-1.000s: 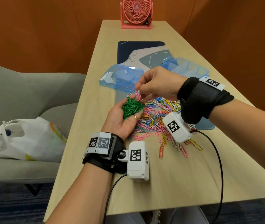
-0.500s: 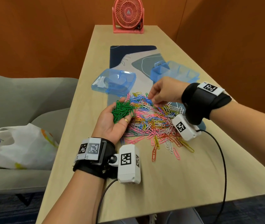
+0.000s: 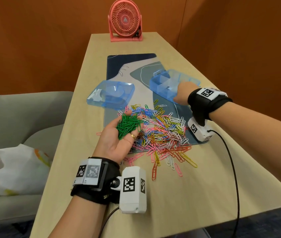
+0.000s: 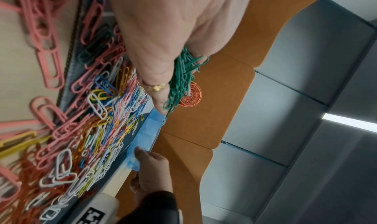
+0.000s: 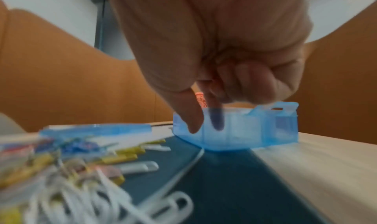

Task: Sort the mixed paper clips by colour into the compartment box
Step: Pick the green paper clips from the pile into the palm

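My left hand (image 3: 119,140) lies palm up over the left side of the mixed pile of paper clips (image 3: 162,131), cupping a heap of green clips (image 3: 127,125) on its fingers. The left wrist view shows those green clips (image 4: 181,76) lying along the fingers. My right hand (image 3: 181,93) reaches to the blue compartment box (image 3: 163,85) at the far right of the mat. In the blurred right wrist view, the right hand (image 5: 206,127) pinches the near wall of the box (image 5: 255,130), thumb outside and index finger inside. The compartments look bare.
The box's blue lid (image 3: 112,94) lies beyond the pile on the left. A patterned mat (image 3: 132,66) runs down the wooden table (image 3: 187,194), with a pink fan (image 3: 125,19) at the far end. A grey chair (image 3: 24,117) holding a white bag (image 3: 11,169) stands to the left.
My right hand has left the pile, moved far right and taken hold of the compartment box's near wall. The left hand still carries the green clips.
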A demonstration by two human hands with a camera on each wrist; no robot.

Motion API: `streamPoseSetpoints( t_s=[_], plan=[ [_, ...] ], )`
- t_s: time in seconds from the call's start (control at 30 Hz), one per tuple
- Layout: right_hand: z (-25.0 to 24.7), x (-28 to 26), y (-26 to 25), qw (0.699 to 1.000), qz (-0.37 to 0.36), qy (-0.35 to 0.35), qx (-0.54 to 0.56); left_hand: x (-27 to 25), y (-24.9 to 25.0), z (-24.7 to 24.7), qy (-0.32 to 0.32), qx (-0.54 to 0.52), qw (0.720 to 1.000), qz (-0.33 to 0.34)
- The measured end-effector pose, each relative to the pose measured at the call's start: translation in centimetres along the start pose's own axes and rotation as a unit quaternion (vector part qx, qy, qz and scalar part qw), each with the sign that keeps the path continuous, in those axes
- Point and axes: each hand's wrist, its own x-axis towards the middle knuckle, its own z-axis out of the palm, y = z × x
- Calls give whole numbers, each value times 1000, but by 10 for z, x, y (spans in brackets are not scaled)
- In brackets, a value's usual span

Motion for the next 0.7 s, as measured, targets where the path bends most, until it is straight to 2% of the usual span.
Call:
streamPoseSetpoints(
  t_s=[0.1,0.27,0.43,0.7],
  plan=[
    [7,4,2,999,-9,14,-30,-2,2,0,-8,2,1000,0],
    [2,-4,9,999,-41,33,0,-7,11,0,5,-16,1000,3],
    [-18,-45,8,993,-101,44,37,-21,24,-2,26,-19,999,26],
    [-22,-127,-11,976,-214,1,30,-61,51,9,46,8,998,53]
  ],
)
